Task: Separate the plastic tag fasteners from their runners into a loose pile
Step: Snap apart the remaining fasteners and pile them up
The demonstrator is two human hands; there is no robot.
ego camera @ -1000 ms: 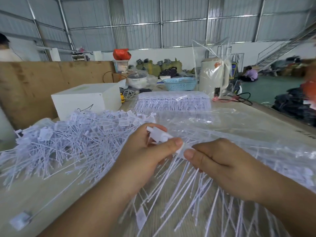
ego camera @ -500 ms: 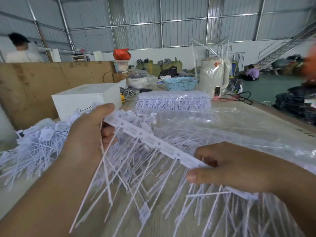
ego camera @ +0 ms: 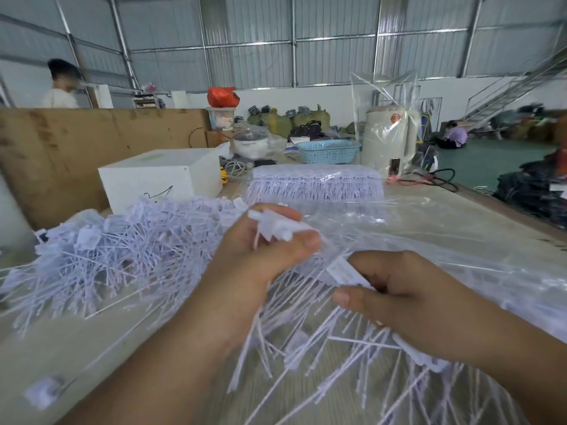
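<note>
Gripping white runner (ego camera: 277, 227) in curled left hand (ego camera: 264, 256) | right hand (ego camera: 408, 299) pinches runner's other length | loose pile (ego camera: 122, 256) near tabletop's (ego camera: 460, 222) left edge

Left hand (ego camera: 260, 256), right hand (ego camera: 408, 296) bare; forearms bare, no sleeves, no rings.

White plastic runner strip with thin fastener filaments (ego camera: 346, 273) lying slanted between both hands, filaments hanging down over table. Loose pile of separated white plastic tag fasteners (ego camera: 122, 250) sprawling on table at left, tangled.
</note>
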